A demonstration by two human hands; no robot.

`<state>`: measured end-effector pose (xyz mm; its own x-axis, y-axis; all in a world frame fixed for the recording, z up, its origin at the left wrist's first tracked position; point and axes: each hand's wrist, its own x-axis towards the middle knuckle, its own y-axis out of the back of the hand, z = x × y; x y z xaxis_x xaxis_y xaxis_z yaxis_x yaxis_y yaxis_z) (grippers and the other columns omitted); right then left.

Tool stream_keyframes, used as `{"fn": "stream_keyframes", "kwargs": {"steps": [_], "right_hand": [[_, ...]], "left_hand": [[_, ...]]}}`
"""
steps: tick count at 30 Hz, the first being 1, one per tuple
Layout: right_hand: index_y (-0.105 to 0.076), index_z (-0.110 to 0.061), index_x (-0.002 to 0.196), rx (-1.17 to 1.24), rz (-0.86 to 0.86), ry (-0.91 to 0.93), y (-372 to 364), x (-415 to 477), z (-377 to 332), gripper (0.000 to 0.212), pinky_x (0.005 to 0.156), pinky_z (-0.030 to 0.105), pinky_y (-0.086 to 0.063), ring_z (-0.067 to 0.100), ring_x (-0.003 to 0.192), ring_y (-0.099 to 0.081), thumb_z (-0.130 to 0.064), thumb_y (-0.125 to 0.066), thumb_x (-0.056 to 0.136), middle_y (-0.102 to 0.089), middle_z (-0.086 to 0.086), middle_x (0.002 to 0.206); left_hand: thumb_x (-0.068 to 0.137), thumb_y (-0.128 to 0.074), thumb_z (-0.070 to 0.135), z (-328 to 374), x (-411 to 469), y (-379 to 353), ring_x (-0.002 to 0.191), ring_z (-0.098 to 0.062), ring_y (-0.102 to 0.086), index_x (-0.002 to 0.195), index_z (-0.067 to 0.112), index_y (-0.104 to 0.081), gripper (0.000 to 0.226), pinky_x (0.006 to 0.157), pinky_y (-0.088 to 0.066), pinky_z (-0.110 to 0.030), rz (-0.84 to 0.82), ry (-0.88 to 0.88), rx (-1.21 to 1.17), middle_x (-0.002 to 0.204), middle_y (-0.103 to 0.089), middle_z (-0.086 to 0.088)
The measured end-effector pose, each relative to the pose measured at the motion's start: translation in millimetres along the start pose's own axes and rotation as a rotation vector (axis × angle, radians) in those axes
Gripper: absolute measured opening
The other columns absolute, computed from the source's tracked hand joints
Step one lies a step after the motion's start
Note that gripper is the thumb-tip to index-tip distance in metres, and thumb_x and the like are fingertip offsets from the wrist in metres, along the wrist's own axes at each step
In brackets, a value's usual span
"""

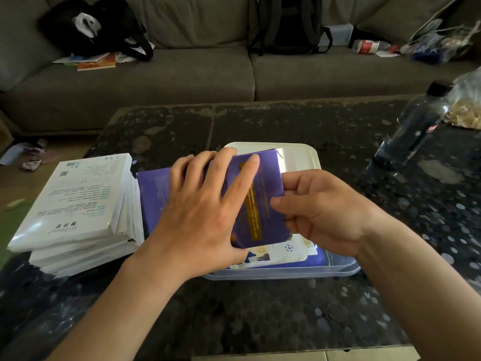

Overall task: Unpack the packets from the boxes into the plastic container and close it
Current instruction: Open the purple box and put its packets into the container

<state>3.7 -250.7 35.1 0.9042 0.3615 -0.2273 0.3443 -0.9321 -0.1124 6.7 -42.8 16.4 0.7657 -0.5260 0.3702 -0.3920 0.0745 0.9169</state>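
Head view: your left hand (200, 212) lies over the top of the purple box (263, 204). Its fingers (250, 173) are spread wide and reach the far edge, and the thumb sits at the near edge, so the hand holds the box. Your right hand (325, 212) pinches the box's right edge, thumb on top and the other fingers curled beneath. The box is tilted and sits above the clear container (338, 269), hiding most of its inside. Under the near edge of the box, a few packets (286, 252) lie flat in the container. A white rim (299, 152) shows past the box; you cannot tell whether it is the container's far wall or a lid.

Another purple piece (153, 194) shows to the left of your left hand, and it is unclear whether it belongs to the same box. Just beside it stands a leaning stack of white packs (75, 204), close to the container's left side. A dark bottle (411, 128) stands well to the right on the tabletop (234, 321), with a clear bag (466, 105) behind it.

Beyond the tabletop is a sofa (182, 79) with a black bag (104, 24), some books (97, 63), a backpack (286, 22) and a red-and-white can (367, 46) on it.
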Motion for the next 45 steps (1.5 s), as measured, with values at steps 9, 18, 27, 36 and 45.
{"fn": "stream_keyframes", "kwargs": {"steps": [9, 18, 27, 36, 45], "right_hand": [[-0.072, -0.003, 0.100, -0.121, 0.195, 0.041, 8, -2, -10, 0.030, 0.075, 0.033, -0.063, 0.023, 0.084, -0.077, 0.016, -0.049, 0.095, -0.078, 0.013, 0.092], [-0.075, -0.009, 0.088, -0.496, 0.233, 0.192, 13, 2, -3, 0.006, 0.066, 0.038, -0.064, 0.024, 0.069, -0.075, -0.004, -0.076, 0.086, -0.077, 0.006, 0.076], [-0.063, -0.017, 0.077, -0.642, 0.276, 0.188, 11, 12, 11, 0.020, 0.052, 0.024, -0.056, 0.009, 0.056, -0.070, -0.007, -0.080, 0.084, -0.071, -0.009, 0.065], [-0.071, -0.011, 0.098, -0.502, 0.293, 0.179, 23, 15, 10, 0.013, 0.067, 0.035, -0.064, 0.020, 0.077, -0.076, -0.007, -0.076, 0.087, -0.076, 0.005, 0.084], [-0.060, -0.010, 0.118, -0.083, 0.142, 0.043, 30, 14, 5, 0.036, 0.078, 0.045, -0.061, 0.030, 0.093, -0.076, -0.014, -0.072, 0.085, -0.078, 0.011, 0.102]], "left_hand": [[0.054, -0.074, 0.073, -12, -2, 1, 0.132, -0.040, -0.042, 0.152, 0.014, -0.035, 0.121, 0.108, -0.029, -0.056, -0.041, 0.032, -0.020, 0.151, -0.038, -0.016], [0.056, -0.066, 0.077, -11, -1, 3, 0.133, -0.038, -0.040, 0.153, 0.015, -0.033, 0.120, 0.109, -0.028, -0.054, -0.055, 0.023, -0.055, 0.152, -0.036, -0.014], [0.062, -0.056, 0.078, -4, -1, 0, 0.132, -0.039, -0.042, 0.151, 0.014, -0.036, 0.112, 0.107, -0.029, -0.055, -0.039, -0.015, -0.053, 0.152, -0.039, -0.017], [0.056, -0.068, 0.078, -13, -1, 2, 0.134, -0.038, -0.041, 0.152, 0.016, -0.035, 0.118, 0.109, -0.028, -0.055, -0.035, 0.006, -0.071, 0.153, -0.037, -0.015], [0.055, -0.064, 0.081, -23, -2, 0, 0.135, -0.034, -0.038, 0.153, 0.019, -0.034, 0.119, 0.110, -0.027, -0.053, -0.092, 0.016, -0.104, 0.154, -0.034, -0.009]]}}
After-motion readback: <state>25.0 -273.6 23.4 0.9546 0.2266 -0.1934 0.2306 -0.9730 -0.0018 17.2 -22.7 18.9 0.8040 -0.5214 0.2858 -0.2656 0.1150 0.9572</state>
